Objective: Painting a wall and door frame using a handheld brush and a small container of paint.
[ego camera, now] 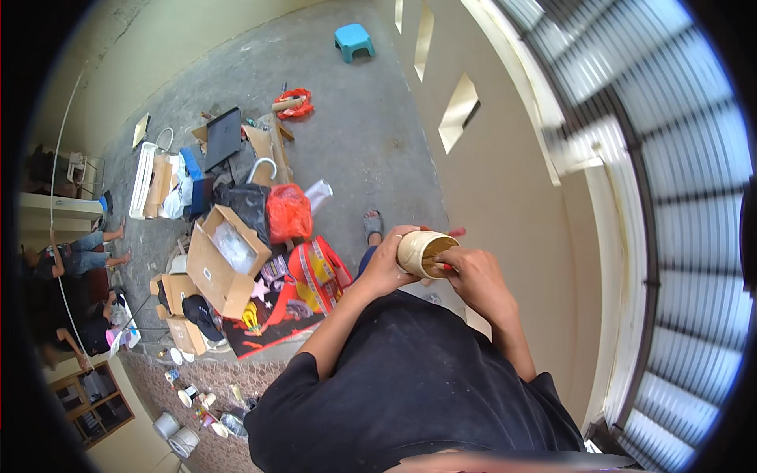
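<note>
My left hand point(383, 266) grips a cream, paint-smeared cup-like container point(416, 253) from its side, tilted with its mouth to the right. Pale smears mark the fingers. At the mouth, my right hand point(482, 281) pinches a small tool with a red part point(443, 266), perhaps a paintbrush. Its working end is inside the container and hard to make out. Behind the container a red handle point(457, 232) sticks out; what it belongs to is hidden.
The cream wall point(508, 195) with slot openings runs close on the right. Left of me lie an open cardboard box point(222, 269), a red plastic bag point(289, 211) and a red patterned mat point(275, 337). A blue stool point(354, 40) stands farther off. Two people are at far left near a long pole point(58, 148).
</note>
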Tool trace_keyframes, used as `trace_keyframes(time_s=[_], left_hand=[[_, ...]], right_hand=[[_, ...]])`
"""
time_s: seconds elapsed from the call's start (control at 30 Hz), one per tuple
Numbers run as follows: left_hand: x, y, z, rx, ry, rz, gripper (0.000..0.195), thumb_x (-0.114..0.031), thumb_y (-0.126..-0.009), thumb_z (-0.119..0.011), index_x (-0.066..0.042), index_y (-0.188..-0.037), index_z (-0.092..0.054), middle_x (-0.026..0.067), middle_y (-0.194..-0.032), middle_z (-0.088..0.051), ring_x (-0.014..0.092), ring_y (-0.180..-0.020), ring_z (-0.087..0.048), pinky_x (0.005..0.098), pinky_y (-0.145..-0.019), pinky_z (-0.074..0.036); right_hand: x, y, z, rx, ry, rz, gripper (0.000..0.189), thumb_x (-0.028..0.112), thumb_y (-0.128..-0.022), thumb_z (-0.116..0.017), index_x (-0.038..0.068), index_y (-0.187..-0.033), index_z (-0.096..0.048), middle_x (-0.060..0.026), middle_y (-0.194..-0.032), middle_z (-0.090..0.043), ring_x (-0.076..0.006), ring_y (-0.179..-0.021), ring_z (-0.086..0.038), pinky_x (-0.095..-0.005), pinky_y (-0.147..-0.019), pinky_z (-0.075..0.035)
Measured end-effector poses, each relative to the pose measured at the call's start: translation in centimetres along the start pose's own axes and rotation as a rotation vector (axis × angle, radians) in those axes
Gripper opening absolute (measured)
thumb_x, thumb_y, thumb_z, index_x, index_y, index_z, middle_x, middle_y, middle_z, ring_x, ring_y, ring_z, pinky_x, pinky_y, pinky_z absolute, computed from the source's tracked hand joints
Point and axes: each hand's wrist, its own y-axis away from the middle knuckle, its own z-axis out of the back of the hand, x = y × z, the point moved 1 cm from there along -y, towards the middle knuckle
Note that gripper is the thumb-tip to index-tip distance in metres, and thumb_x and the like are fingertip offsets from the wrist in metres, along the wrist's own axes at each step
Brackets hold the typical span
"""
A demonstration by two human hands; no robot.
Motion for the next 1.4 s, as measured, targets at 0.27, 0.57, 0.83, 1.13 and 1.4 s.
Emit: trace_keyframes(time_s=[0.27, 0.57, 0.83, 1.13, 1.4], left_hand=[[5.2, -10.5, 10.7, -0.044, 0.027, 0.026, 0.092, -0.015, -0.064, -0.1, -0.01, -0.143, -0.053, 0.0141, -0.142, -0.06, 0.037, -0.133, -0.061, 0.0448, -0.112, -0.051], [7.3, -15.9, 18.2, -0.187, 0.007, 0.085, 0.093, -0.015, -0.065, -0.1, -0.009, -0.144, -0.052, 0.0148, -0.141, -0.061, 0.038, -0.13, -0.063, 0.0464, -0.109, -0.053], [7.8, -22.1, 21.5, -0.235, 0.0, 0.147, 0.092, -0.014, -0.066, -0.099, -0.009, -0.145, -0.052, 0.0145, -0.143, -0.06, 0.037, -0.132, -0.062, 0.046, -0.109, -0.052], [9.1, -34.7, 22.5, -0.199, -0.085, 0.112, 0.09, -0.02, -0.068, -0.1, -0.007, -0.143, -0.052, 0.0157, -0.141, -0.06, 0.038, -0.129, -0.062, 0.0461, -0.108, -0.052], [7.9, -47.8, 23.7, -0.095, -0.16, -0.015, 0.084, -0.012, -0.069, -0.094, -0.007, -0.142, -0.053, 0.0145, -0.14, -0.059, 0.038, -0.13, -0.06, 0.046, -0.109, -0.051]], right_hand=[[2.9, -18.3, 1.3, 0.076, 0.063, -0.035, 0.015, 0.014, -0.092, -0.073, 0.003, -0.101, -0.078, -0.0161, -0.097, -0.077, -0.0384, -0.086, -0.073, -0.0476, -0.076, -0.057], [5.1, -29.7, 1.4, 0.105, 0.122, 0.126, 0.015, 0.016, -0.091, -0.076, 0.003, -0.098, -0.078, -0.016, -0.094, -0.076, -0.0381, -0.083, -0.073, -0.0481, -0.074, -0.057], [3.6, -36.7, 3.4, 0.109, 0.028, 0.091, 0.021, 0.012, -0.088, -0.081, 0.003, -0.107, -0.081, -0.0168, -0.102, -0.079, -0.0375, -0.087, -0.076, -0.0441, -0.079, -0.06], [-4.8, -46.1, 7.9, 0.026, -0.087, 0.085, 0.021, 0.016, -0.089, -0.083, 0.001, -0.103, -0.08, -0.0191, -0.094, -0.077, -0.037, -0.083, -0.075, -0.0427, -0.075, -0.057], [-9.4, -53.7, 13.9, -0.04, -0.175, -0.029, 0.021, 0.015, -0.09, -0.082, -0.002, -0.102, -0.078, -0.0191, -0.093, -0.076, -0.0375, -0.08, -0.073, -0.0424, -0.074, -0.056]])
